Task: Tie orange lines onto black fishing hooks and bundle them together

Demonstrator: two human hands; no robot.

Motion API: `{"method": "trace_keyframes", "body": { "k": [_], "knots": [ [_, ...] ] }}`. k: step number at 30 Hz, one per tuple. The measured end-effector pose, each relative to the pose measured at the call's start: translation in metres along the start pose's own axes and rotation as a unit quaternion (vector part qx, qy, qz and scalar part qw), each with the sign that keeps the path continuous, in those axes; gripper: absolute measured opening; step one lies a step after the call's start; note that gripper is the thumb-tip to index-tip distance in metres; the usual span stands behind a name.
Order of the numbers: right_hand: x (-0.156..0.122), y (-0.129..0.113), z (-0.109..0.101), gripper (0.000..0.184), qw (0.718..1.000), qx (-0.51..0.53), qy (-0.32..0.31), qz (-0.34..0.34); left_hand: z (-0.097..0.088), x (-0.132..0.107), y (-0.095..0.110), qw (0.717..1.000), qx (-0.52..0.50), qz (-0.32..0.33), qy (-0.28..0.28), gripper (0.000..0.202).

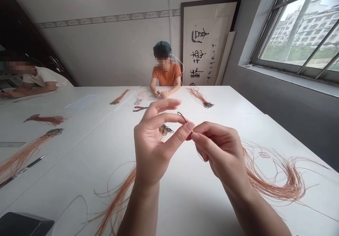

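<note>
My left hand (153,147) pinches a small dark loop (181,114) between thumb and index finger, its other fingers raised and apart. Touching those fingertips, the thumb and index finger of my right hand (225,151) are pressed together on a thin copper-coloured wire (201,158), which curves down below them. The join between loop and wire is hidden by my fingertips. Behind my left hand, dark looped ends (166,130) of a bundle show on the table. Long copper-coloured wires (119,193) lie beside my left forearm.
A loose wire bundle (286,190) spreads over the white table (196,200) at right. More bundles (50,119) lie at left, near a pen (33,161). Red-handled pliers (140,108) lie ahead. Across the table sits a person in orange (166,74); another person (50,78) leans at far left.
</note>
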State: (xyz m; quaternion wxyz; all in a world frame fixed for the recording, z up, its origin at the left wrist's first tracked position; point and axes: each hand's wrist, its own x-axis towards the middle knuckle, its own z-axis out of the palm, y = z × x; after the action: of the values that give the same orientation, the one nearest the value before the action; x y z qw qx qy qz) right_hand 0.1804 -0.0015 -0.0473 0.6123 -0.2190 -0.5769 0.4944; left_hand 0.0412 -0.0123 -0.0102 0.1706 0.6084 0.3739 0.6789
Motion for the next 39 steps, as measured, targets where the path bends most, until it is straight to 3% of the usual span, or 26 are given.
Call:
{"method": "trace_keyframes", "body": {
  "k": [7,16,27,39],
  "knots": [
    [-0.003,-0.003,0.001,0.017,1.0,0.008,-0.001,0.007,0.004,-0.004,0.005,1.0,-0.013,0.014,0.009,0.016],
    [-0.005,-0.006,0.0,0.017,1.0,0.001,-0.015,0.003,0.004,0.001,-0.005,0.999,-0.053,0.007,-0.004,0.014],
    [-0.004,-0.004,-0.001,0.018,1.0,-0.002,-0.024,-0.011,0.003,-0.001,-0.008,0.995,-0.09,-0.028,-0.013,0.012],
    [-0.003,-0.003,-0.001,0.022,1.0,-0.009,-0.014,-0.019,0.002,-0.004,-0.011,0.998,-0.057,-0.009,-0.024,0.012]
  ]
}}
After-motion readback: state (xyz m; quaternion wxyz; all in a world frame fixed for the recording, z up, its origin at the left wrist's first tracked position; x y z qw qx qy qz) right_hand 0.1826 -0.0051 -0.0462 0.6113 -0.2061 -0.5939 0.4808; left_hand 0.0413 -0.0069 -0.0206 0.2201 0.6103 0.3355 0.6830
